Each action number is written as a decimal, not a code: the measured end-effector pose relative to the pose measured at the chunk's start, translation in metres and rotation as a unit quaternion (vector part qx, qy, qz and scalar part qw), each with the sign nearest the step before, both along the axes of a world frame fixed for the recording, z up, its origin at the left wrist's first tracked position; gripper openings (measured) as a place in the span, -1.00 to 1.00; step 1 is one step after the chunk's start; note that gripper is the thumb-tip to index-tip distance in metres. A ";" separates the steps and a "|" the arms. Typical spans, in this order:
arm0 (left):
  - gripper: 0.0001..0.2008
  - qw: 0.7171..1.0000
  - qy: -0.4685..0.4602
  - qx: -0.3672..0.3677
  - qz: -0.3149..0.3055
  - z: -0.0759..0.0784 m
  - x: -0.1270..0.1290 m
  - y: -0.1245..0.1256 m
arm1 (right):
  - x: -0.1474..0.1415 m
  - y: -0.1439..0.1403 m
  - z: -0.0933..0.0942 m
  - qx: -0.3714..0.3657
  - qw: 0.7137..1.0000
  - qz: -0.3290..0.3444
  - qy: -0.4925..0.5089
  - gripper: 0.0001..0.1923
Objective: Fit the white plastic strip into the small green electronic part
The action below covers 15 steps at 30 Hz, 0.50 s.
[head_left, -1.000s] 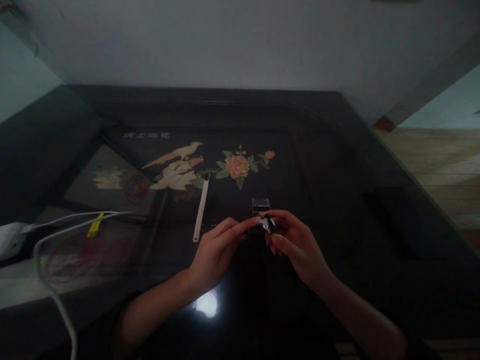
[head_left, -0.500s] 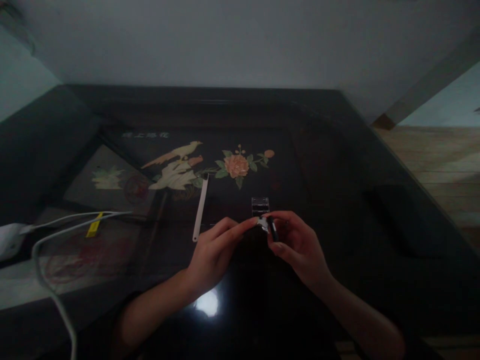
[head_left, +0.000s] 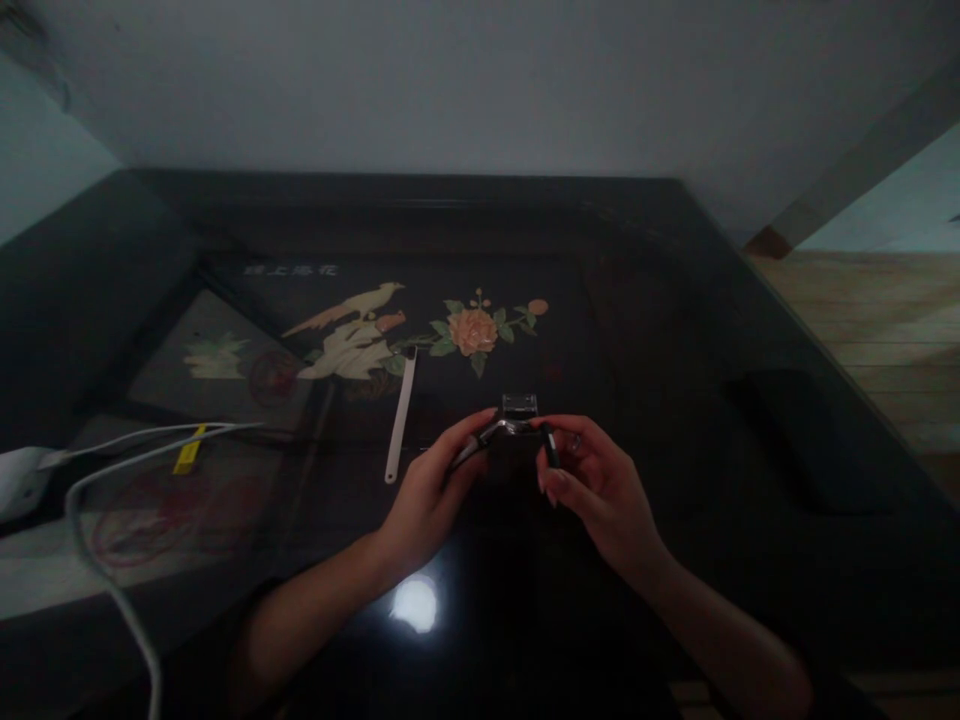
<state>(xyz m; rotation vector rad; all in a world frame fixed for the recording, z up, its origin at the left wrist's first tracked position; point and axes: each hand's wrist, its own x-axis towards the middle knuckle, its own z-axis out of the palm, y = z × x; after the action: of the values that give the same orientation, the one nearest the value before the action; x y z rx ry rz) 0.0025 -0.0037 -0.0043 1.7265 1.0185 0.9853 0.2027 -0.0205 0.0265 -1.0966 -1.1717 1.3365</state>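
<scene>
My left hand (head_left: pixel 431 485) is closed, thumb and fingers pinching a slim dark item with a silvery edge (head_left: pixel 471 449). Opposite it, my right hand (head_left: pixel 604 490) pinches a small black piece (head_left: pixel 552 447) between thumb and fingers. A shiny silvery part (head_left: pixel 514 426) spans the gap between the hands; whether it joins the two pieces I cannot tell. Just beyond the fingertips lies a small clear plastic case (head_left: pixel 519 403), partly covered by them. Left of my left hand rests a narrow pale strip (head_left: pixel 401 420) with a hole in its near end.
The glossy dark table (head_left: pixel 637 300) carries an inlaid bird and flower picture (head_left: pixel 472 331). On the left are a white adapter (head_left: pixel 22 478), a white cable (head_left: pixel 97 570) and a yellow tag (head_left: pixel 189 450). A dark flat object (head_left: pixel 810 440) lies at the right.
My left hand has drawn slightly left, away from the right fingers, and its dark item now shows. The silvery part has shifted up and left. My right hand has barely moved.
</scene>
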 end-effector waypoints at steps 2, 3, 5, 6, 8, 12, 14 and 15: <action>-0.66 0.999 -0.029 -0.039 0.020 -0.001 0.002 -0.001 | 0.000 0.000 0.002 0.000 1.000 -0.003 -0.005 -0.65; -0.68 0.997 -0.042 -0.055 0.024 -0.001 0.002 -0.001 | -0.001 0.000 0.002 0.000 1.000 -0.005 -0.009 -0.65; -0.74 0.995 -0.055 -0.082 0.017 0.001 0.004 0.000 | -0.001 0.001 0.003 -0.002 1.000 -0.009 -0.015 -0.64; -0.74 0.994 -0.058 -0.092 0.009 0.002 0.005 0.000 | -0.001 0.001 0.003 -0.005 1.000 -0.011 -0.018 -0.64; -0.73 0.993 -0.062 -0.101 0.000 0.006 0.006 0.002 | 0.000 0.001 0.003 -0.009 1.000 -0.015 -0.019 -0.63; -0.74 0.995 -0.054 -0.089 -0.010 0.010 0.005 0.005 | 0.000 0.001 0.002 -0.025 0.999 -0.013 -0.014 -0.60; -0.73 0.996 -0.041 -0.072 -0.014 0.009 0.004 0.005 | 0.000 0.002 0.001 -0.026 0.999 -0.014 -0.012 -0.59; -0.72 0.997 -0.034 -0.064 -0.014 0.008 0.004 0.006 | 0.000 0.002 0.000 -0.025 1.000 -0.016 -0.011 -0.59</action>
<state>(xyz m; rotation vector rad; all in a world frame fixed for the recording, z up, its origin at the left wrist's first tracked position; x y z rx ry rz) 0.0062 0.0018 0.0039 1.5881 0.9896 0.9339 0.2032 -0.0188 0.0268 -1.1637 -1.1384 1.3378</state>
